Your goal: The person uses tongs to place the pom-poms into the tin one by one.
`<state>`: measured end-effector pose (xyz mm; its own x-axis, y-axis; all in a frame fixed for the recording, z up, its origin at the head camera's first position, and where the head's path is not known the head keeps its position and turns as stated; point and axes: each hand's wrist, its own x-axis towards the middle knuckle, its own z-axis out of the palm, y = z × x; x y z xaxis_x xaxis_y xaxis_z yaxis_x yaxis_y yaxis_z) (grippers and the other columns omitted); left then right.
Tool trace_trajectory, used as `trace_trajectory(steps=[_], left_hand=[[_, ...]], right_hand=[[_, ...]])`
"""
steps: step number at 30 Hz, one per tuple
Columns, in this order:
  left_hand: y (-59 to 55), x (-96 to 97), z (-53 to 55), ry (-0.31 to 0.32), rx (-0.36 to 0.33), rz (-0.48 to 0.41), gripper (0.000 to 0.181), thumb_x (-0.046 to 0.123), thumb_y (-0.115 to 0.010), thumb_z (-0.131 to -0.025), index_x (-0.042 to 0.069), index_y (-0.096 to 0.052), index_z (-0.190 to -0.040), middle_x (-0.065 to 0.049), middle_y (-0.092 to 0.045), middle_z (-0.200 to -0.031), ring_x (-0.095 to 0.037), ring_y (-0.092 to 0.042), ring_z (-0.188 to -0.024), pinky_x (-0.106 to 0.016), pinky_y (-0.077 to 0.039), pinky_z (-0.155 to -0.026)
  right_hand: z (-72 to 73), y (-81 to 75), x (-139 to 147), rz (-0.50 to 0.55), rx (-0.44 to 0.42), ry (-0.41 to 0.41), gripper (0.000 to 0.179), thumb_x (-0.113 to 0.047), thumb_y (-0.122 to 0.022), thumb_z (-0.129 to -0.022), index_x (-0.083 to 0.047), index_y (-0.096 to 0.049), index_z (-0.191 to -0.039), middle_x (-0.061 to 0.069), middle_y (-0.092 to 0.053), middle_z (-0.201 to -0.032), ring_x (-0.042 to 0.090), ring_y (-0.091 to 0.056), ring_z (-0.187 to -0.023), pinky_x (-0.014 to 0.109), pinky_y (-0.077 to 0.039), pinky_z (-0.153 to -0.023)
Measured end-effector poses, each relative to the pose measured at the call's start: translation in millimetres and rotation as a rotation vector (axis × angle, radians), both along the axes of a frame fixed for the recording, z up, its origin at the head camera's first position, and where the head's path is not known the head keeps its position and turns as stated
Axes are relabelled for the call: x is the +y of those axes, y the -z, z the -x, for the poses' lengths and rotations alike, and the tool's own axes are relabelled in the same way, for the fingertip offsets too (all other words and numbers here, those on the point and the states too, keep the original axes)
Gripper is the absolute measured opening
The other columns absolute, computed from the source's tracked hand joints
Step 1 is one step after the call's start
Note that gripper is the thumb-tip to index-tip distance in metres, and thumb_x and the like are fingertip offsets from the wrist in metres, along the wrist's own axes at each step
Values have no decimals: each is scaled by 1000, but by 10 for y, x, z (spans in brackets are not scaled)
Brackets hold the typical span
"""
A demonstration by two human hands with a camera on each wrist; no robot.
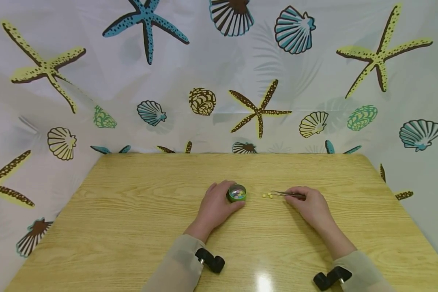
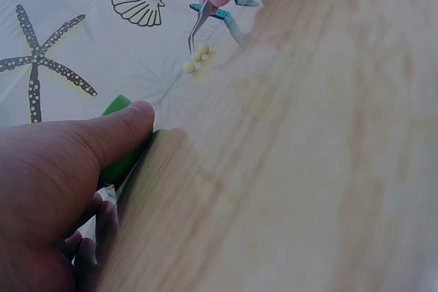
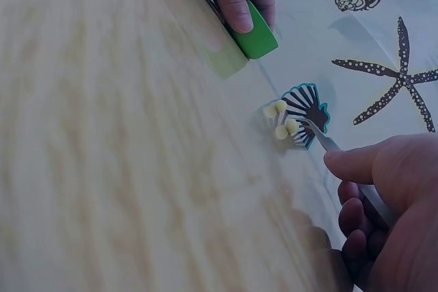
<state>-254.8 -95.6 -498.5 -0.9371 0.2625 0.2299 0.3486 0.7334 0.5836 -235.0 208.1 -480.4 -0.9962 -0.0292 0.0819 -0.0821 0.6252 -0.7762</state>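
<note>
My left hand [image 1: 218,206] curls round a small round green container [image 1: 237,199] on the table, thumb on its near side. Several pastel beads [image 1: 237,194] lie inside it. To its right sits a little cluster of yellow beads [image 1: 264,196], seen closer as yellow beads [image 3: 281,131] in the right wrist view. Metal tweezers [image 1: 289,194] with bent tips are pinched in my right hand [image 1: 314,206]. Their tips reach the cluster's right side; whether they grip a bead I cannot tell. The left wrist view shows the tweezers [image 2: 198,22] pointing down at the beads.
All of this is on a light wooden table [image 1: 138,182]. Behind it and along both sides hangs a white cloth [image 1: 190,56] printed with starfish and shells. Black wrist mounts [image 1: 213,261] are strapped over both sleeves.
</note>
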Motion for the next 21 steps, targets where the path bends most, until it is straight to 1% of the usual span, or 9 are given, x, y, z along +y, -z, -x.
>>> trace_trajectory(steps=[15,21], left_hand=[[-11,15,5,-6,-11,-2,59,33,-90,-96,7,-66,-144,-9,-72,-137,-30,-67,-131,-52,-25,-135],[10,10,13,-5,-6,-1,59,33,-91,-96,7,-67,-143,-9,-73,-136,-29,-67,-130,-52,-25,-135]], right_hand=[[4,22,2,-42,1,13,25,-21,-78,-106,-6,-82,-125,16,-77,-123,31,-73,-107,53,-60,-93],[12,38,9,-45,3,19,25,-22,-78,-107,-6,-82,-125,16,-77,-123,31,-73,-107,53,-60,-93]])
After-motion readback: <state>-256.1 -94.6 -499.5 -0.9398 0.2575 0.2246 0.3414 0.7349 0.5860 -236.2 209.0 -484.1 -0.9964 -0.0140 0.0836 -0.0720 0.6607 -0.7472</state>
